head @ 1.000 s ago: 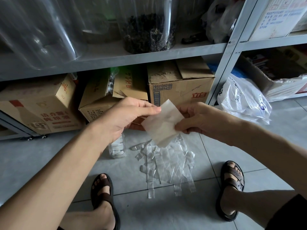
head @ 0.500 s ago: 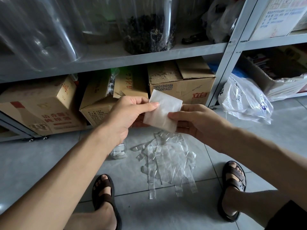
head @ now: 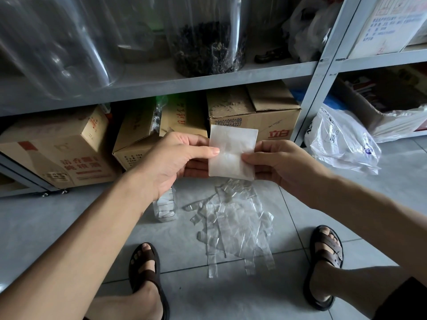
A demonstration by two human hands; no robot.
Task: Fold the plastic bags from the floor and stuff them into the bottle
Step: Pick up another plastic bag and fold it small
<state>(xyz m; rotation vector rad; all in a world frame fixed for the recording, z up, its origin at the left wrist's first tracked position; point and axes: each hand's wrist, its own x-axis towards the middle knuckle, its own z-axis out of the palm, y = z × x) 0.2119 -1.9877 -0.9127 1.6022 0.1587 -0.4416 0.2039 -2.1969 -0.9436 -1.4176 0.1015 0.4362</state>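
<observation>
A folded plastic bag (head: 232, 153), a whitish rectangle, is held upright in front of me at mid-frame. My left hand (head: 178, 158) pinches its left edge between thumb and fingers. My right hand (head: 275, 162) pinches its right edge the same way. Below on the tiled floor lies a loose pile of several clear plastic bags (head: 233, 225) with their handles trailing toward me. A clear plastic bottle (head: 165, 209) stands on the floor just left of the pile, partly hidden by my left wrist, with white folded pieces inside.
A grey metal shelf (head: 161, 86) spans the back, with cardboard boxes (head: 254, 112) under it and large clear jars on it. A full white plastic bag (head: 342, 139) sits at the right by the shelf post. My sandalled feet (head: 147, 269) flank the pile.
Both hands have lifted the folded bag and turned it from tilted to upright and square. My right hand shifted from its lower corner to its right edge.
</observation>
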